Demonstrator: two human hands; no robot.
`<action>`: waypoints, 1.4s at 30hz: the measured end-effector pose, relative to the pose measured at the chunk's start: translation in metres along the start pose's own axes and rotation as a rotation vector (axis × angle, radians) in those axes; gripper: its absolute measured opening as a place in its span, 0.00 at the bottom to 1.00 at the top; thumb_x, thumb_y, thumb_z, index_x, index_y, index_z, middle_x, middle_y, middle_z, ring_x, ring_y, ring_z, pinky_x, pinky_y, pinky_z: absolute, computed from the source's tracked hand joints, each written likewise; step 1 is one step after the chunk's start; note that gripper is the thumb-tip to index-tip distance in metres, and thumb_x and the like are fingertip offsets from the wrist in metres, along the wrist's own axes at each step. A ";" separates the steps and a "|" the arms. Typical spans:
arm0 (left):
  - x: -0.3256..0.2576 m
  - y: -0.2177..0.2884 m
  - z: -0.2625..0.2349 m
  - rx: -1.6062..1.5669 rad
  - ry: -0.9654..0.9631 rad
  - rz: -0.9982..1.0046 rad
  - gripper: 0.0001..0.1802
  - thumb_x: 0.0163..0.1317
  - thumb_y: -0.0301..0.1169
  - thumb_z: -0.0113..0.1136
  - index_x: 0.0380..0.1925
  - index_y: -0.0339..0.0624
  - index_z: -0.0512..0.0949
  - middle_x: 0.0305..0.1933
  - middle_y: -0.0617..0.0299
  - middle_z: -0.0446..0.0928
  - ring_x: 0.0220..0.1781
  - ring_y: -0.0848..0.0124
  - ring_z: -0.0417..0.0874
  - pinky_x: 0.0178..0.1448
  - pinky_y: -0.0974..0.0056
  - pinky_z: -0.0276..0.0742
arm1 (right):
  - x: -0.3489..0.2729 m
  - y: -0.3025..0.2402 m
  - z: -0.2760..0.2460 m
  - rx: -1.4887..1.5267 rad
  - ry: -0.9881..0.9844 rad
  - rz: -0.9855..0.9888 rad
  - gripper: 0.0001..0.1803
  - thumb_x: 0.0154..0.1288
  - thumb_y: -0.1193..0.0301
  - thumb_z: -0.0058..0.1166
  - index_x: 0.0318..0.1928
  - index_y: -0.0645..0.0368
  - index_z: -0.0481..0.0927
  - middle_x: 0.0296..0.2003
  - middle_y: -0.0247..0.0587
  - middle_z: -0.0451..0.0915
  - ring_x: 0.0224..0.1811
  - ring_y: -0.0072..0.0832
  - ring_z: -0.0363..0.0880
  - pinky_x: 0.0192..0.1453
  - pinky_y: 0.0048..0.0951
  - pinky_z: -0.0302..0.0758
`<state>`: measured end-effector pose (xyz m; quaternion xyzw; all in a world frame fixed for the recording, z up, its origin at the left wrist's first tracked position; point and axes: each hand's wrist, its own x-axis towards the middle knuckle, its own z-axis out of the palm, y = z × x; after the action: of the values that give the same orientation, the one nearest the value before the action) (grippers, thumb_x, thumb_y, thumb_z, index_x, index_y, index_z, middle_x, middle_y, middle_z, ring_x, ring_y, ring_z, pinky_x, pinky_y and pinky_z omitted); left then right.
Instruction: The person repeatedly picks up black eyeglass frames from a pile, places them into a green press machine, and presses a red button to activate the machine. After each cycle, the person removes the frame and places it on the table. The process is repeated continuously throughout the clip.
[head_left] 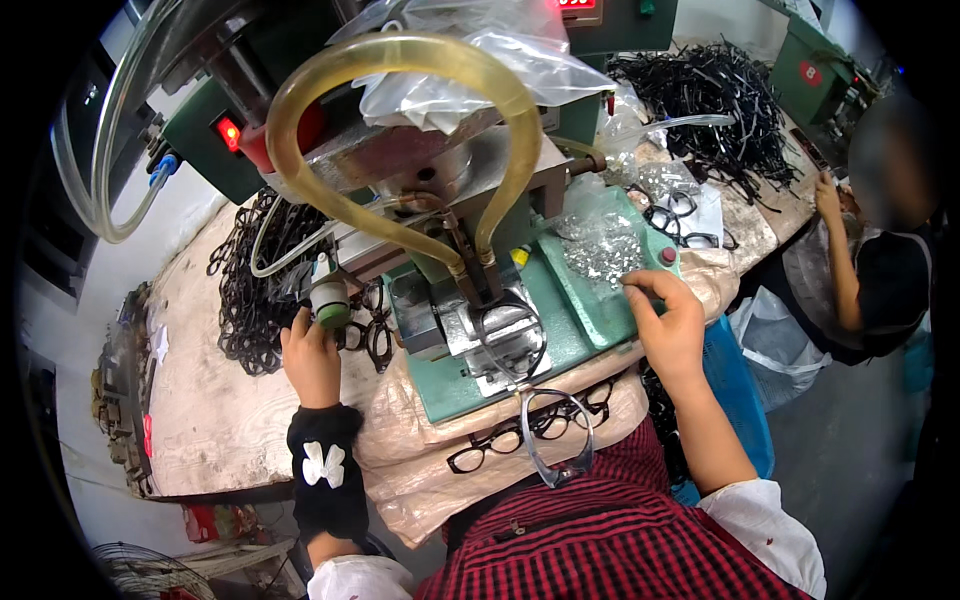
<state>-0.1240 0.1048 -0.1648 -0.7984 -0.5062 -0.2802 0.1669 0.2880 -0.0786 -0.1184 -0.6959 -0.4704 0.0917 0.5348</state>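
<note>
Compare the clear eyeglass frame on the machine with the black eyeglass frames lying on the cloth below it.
The clear eyeglass frame is transparent; the black eyeglass frames are opaque. The clear frame hangs off the front edge of the green machine base; the black frames lie flat on the cloth. The clear one is single; the black ones are several. Neither hand touches either.

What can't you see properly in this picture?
Head view only:
- Left hand: its fingertips are hidden behind the green-capped knob, so the grip is unclear.
- Right hand: whatever it picks from the bag of small shiny parts is too small to tell.
- Clear eyeglass frame: its top runs under the machine's clamp.
- Black frames pile: tangled, cannot be counted.
</note>
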 end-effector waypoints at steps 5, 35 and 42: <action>0.009 0.030 -0.040 -0.374 0.197 -0.249 0.06 0.69 0.23 0.58 0.44 0.35 0.79 0.42 0.56 0.83 0.37 0.65 0.81 0.42 0.64 0.75 | 0.027 -0.058 0.020 0.205 -0.159 -0.225 0.07 0.57 0.78 0.61 0.37 0.62 0.85 0.34 0.44 0.84 0.40 0.39 0.81 0.48 0.34 0.76; 0.034 0.193 -0.124 -0.587 0.155 0.910 0.15 0.57 0.33 0.74 0.35 0.37 0.77 0.47 0.49 0.80 0.50 0.56 0.85 0.50 0.56 0.89 | 0.048 0.004 0.001 0.275 0.103 -0.028 0.24 0.63 0.81 0.54 0.61 0.59 0.76 0.49 0.42 0.83 0.51 0.29 0.80 0.57 0.30 0.75; 0.041 0.196 -0.119 -0.652 0.133 0.929 0.18 0.56 0.34 0.75 0.36 0.36 0.77 0.44 0.50 0.81 0.43 0.55 0.87 0.44 0.58 0.89 | 0.009 0.024 -0.014 -0.389 -0.066 -0.103 0.09 0.53 0.71 0.63 0.36 0.59 0.85 0.37 0.48 0.83 0.47 0.48 0.79 0.55 0.46 0.75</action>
<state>0.0332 -0.0161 -0.0427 -0.9279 0.0223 -0.3689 0.0492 0.3151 -0.0802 -0.1290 -0.7578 -0.5314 -0.0056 0.3785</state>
